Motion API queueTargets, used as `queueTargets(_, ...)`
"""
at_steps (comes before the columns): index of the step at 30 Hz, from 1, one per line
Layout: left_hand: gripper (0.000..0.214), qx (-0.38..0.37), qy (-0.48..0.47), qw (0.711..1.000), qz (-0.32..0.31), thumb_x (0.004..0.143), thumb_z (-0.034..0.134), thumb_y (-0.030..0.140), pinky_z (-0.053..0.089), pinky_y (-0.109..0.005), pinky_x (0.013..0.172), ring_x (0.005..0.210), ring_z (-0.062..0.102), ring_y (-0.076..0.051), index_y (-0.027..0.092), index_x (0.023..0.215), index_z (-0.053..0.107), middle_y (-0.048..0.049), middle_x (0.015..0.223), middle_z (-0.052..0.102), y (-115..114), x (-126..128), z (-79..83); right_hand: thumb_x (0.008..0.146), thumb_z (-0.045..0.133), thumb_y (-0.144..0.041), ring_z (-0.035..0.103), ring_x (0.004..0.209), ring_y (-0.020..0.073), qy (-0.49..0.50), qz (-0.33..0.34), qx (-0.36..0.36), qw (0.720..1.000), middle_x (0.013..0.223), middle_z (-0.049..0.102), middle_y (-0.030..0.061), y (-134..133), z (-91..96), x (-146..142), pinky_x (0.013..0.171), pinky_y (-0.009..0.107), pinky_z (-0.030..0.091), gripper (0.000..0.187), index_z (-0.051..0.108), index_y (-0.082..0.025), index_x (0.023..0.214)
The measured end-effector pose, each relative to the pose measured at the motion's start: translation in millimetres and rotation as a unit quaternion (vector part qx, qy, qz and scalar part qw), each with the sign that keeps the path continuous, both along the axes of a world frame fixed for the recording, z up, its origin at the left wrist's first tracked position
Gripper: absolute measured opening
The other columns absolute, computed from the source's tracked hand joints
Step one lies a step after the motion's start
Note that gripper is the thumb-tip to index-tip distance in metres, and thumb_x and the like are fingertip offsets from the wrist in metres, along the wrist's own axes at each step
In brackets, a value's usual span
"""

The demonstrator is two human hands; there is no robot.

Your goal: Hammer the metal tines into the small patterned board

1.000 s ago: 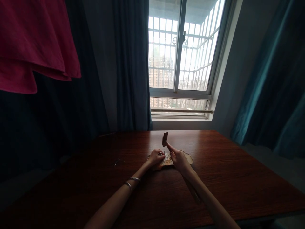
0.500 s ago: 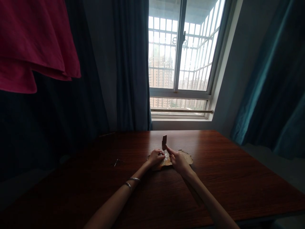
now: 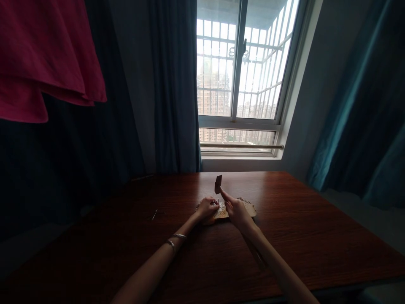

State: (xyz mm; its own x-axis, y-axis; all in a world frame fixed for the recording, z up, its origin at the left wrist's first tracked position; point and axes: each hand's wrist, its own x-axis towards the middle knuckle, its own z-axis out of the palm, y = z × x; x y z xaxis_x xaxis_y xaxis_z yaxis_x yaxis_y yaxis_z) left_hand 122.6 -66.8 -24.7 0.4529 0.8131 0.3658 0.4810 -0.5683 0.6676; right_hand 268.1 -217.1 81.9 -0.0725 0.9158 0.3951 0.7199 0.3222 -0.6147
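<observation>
Hammer (image 3: 218, 184) gripped in right hand (image 3: 238, 212), fingers wrapped narrow round its handle, which runs back beneath the forearm. Dark head is up over the far edge of the patterned piece (image 3: 223, 211), just above a thin upright pin (image 3: 218, 202) and apart from it. Left hand (image 3: 207, 207) sits over the left part of the patterned piece, fingertips pinched on the pin; exact finger placement too small to tell. The patterned piece, tan with dark speckled markings and a wavy edge, lies flat on the brown wooden table (image 3: 190, 270), between and partly under both hands. Left wrist, on the near side of the patterned piece, has two silver bracelets (image 3: 179, 236). Well left of the patterned piece: small thin metallic items (image 3: 155, 214), type unclear. Beyond the patterned piece: barred window (image 3: 218, 84) and blue curtain (image 3: 175, 84). Pink cloth (image 3: 53, 55) hangs high, far left of it.
</observation>
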Motion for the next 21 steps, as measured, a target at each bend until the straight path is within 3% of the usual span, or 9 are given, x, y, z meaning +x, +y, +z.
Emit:
queueTargets(5,0.018,-0.005,0.002,1.0,0.006,0.068,0.063,0.033,0.042,-0.024,0.066,0.071,0.059,-0.016,0.016,0.072,0.068,-0.0034,0.08,0.067,-0.2,0.0,0.6,0.083,0.043,-0.009,0.066,0.091,0.0127,-0.003,0.02,-0.013,1.0,0.101,0.071,0.0059,-1.0,1.7,0.1,0.077,0.016,0.044,0.059,0.04,-0.026,0.139)
queueTargets(11,0.019,-0.004,0.0,1.0,0.005,0.068,0.063,0.034,0.042,-0.024,0.067,0.073,0.059,-0.016,0.016,0.072,0.068,-0.0036,0.082,0.067,-0.2,-0.3,0.9,0.085,0.041,-0.01,0.066,0.082,0.012,-0.01,-0.008,-0.006,1.0,0.096,0.072,0.0057,-3.7,4.1,-0.2,0.076,0.017,0.044,0.057,0.037,-0.025,0.141)
queueTargets(21,0.018,0.0,0.006,1.0,0.003,0.068,0.063,0.033,0.042,-0.024,0.067,0.072,0.058,-0.016,0.016,0.071,0.068,-0.0027,0.079,0.066,3.4,0.2,-3.1,0.085,0.041,-0.009,0.066,0.087,0.0129,-0.016,-0.006,-0.012,1.0,0.101,0.071,0.0069,-2.4,6.9,-3.3,0.077,0.017,0.044,0.058,0.037,-0.025,0.14)
